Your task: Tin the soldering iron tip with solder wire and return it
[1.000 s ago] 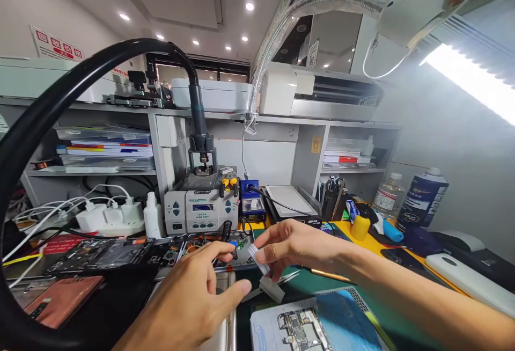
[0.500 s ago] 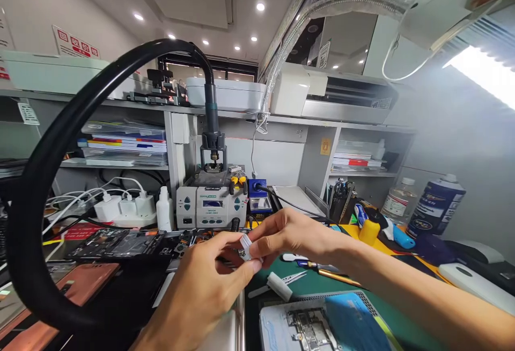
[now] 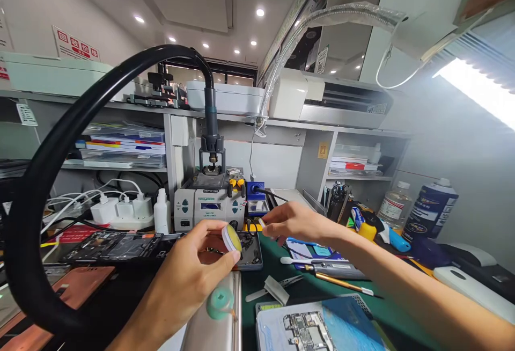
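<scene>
My left hand holds a small round white tin between thumb and fingers, tilted so that its yellow paste faces right. My right hand hovers just right of the tin and pinches a small white piece at its fingertips; what that piece is I cannot make out. The two hands are a short gap apart above a dark tray of small parts. Below them lie tweezers on the green mat and a bare phone circuit board on a blue pad.
A green tape roll sits on a metal plate. A hot-air station with a thick black hose stands behind. Opened phones lie left, bottles and a pen-like tool right.
The hands, earlier together on one small white object, have drawn apart. The left now shows the open tin with yellow paste; the right moved up and right with a small white piece.
</scene>
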The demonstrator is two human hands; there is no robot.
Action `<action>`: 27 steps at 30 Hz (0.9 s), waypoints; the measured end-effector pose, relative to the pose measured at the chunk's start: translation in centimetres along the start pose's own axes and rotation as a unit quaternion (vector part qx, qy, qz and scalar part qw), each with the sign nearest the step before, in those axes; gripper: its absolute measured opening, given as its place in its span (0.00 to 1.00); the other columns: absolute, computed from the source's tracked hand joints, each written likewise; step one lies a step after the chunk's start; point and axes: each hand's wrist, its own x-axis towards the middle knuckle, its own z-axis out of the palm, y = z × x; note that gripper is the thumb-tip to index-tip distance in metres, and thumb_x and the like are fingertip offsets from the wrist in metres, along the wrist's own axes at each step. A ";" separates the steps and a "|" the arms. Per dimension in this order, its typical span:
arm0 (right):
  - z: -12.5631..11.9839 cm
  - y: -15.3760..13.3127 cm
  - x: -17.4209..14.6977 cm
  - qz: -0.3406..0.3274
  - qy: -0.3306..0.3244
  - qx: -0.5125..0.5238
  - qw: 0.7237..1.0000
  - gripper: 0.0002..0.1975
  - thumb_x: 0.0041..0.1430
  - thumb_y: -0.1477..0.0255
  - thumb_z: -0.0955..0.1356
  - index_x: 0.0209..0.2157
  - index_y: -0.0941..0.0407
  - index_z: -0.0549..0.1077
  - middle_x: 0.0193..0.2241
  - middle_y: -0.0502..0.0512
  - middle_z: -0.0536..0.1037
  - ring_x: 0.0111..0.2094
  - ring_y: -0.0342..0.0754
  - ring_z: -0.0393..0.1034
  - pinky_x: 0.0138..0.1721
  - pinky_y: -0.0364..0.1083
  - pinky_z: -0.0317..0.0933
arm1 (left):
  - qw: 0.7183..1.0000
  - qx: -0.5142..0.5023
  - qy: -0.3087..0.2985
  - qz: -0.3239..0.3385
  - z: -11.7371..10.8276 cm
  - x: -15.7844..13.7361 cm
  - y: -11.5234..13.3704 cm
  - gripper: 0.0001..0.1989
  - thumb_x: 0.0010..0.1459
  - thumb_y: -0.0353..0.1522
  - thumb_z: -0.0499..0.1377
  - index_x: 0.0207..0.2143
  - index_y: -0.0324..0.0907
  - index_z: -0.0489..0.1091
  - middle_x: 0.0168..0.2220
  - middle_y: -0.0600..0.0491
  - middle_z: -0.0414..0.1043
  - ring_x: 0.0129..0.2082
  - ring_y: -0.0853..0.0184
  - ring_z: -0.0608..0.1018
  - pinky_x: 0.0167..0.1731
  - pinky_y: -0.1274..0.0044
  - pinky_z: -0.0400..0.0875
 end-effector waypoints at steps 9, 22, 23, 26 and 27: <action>2.6 2.2 1.0 0.034 0.052 -0.249 0.967 0.16 0.68 0.66 0.70 0.54 0.57 0.73 0.54 0.59 0.75 0.50 0.56 0.74 0.50 0.59 0.71 | 0.999 -0.020 0.030 -0.007 -0.4 0.5 -0.4 0.31 0.50 0.49 0.68 0.51 0.43 0.66 0.42 0.52 0.79 0.42 0.64 0.78 0.43 0.74 0.71; 9.0 -3.4 1.7 -0.016 -0.105 -0.239 0.965 0.13 0.66 0.63 0.71 0.44 0.58 0.77 0.36 0.52 0.80 0.35 0.48 0.76 0.36 0.49 0.73 | 0.998 -0.044 0.046 0.020 -0.7 0.1 0.1 0.28 0.52 0.47 0.67 0.50 0.42 0.67 0.40 0.54 0.77 0.38 0.66 0.78 0.40 0.74 0.72; 9.2 -3.3 1.9 -0.008 -0.105 -0.239 0.965 0.12 0.67 0.64 0.71 0.44 0.58 0.76 0.37 0.52 0.80 0.35 0.48 0.76 0.36 0.49 0.73 | 0.998 -0.046 0.048 0.021 -0.8 0.1 0.1 0.28 0.53 0.47 0.68 0.50 0.42 0.67 0.40 0.54 0.77 0.37 0.67 0.78 0.41 0.74 0.72; 9.4 -2.6 2.5 0.018 -0.126 -0.224 0.966 0.11 0.68 0.65 0.70 0.44 0.58 0.76 0.36 0.51 0.80 0.33 0.46 0.76 0.34 0.48 0.73 | 0.997 -0.049 0.052 0.021 -0.9 0.1 0.1 0.28 0.53 0.46 0.68 0.50 0.42 0.67 0.39 0.55 0.78 0.37 0.67 0.78 0.41 0.75 0.72; 9.4 -2.4 2.7 0.027 -0.135 -0.215 0.967 0.12 0.69 0.64 0.70 0.45 0.58 0.76 0.36 0.51 0.80 0.32 0.46 0.76 0.34 0.47 0.73 | 0.997 -0.048 0.054 0.020 -0.9 0.1 0.1 0.28 0.53 0.46 0.68 0.50 0.42 0.67 0.38 0.55 0.78 0.37 0.67 0.78 0.41 0.75 0.72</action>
